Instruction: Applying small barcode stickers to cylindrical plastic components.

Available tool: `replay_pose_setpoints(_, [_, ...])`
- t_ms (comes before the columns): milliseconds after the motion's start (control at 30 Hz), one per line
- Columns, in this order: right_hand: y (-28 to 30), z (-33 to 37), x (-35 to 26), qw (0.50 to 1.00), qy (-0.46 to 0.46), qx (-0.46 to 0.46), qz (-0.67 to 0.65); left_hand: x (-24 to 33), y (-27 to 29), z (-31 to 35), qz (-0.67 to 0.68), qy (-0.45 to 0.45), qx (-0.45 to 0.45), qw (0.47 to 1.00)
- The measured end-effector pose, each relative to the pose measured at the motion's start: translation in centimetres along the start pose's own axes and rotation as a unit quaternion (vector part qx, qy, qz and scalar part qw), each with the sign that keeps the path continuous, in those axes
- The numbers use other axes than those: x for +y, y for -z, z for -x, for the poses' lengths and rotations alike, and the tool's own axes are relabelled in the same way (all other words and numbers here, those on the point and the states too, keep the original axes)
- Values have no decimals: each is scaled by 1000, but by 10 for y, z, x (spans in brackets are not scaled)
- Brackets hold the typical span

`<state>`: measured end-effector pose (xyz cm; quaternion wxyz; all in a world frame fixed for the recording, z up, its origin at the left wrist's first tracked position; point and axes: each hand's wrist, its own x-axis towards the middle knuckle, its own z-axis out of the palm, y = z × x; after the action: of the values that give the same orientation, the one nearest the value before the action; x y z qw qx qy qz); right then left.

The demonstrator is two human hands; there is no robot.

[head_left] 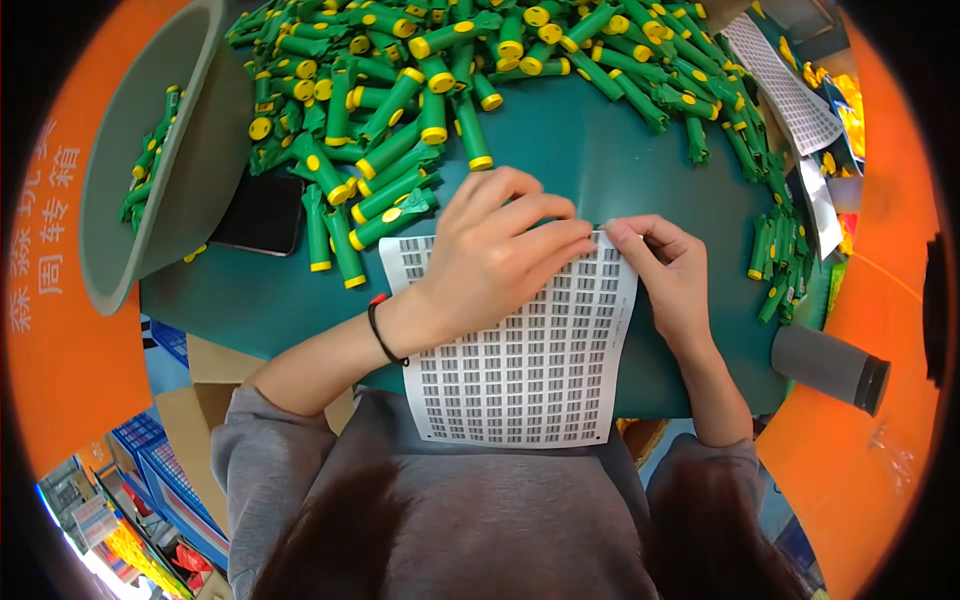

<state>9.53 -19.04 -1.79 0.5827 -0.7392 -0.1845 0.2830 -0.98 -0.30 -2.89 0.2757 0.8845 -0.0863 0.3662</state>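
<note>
A white sheet of small barcode-like labels (512, 385) lies in front of me, its lower end reaching past the table's near edge over my lap. My left hand (505, 245) rests across the sheet's upper part, fingers bent and drawn together toward the upper right corner. What its fingertips hold, if anything, is hidden. At that same corner my right hand (665, 265) pinches the sheet between thumb and fingers. The fingertips of both hands nearly meet there. Just beyond the sheet's top edge lie green tubes with yellow ends (395, 200), part of a large heap.
A grey-green tub (125, 230) with several green tubes leans at the left, beside a dark phone (262, 215). More tubes (778, 250) lie at the right, near a grey cylinder with a black end (828, 366). Another printed sheet (785, 85) is at the far right.
</note>
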Motion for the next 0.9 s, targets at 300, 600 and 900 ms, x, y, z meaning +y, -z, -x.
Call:
replay_pose_setpoints(300, [-3,-1,2,999,25,10,26,-4,-2,2,-16,-27,4,1000])
replay_pose_setpoints(600, [-2,0,2,1000,8,6,19,-2,-2,7,-34,-7,2,999])
replay_pose_setpoints(900, [-3,-2,7,998,40,6,41,0,-9,7,-36,6,5,999])
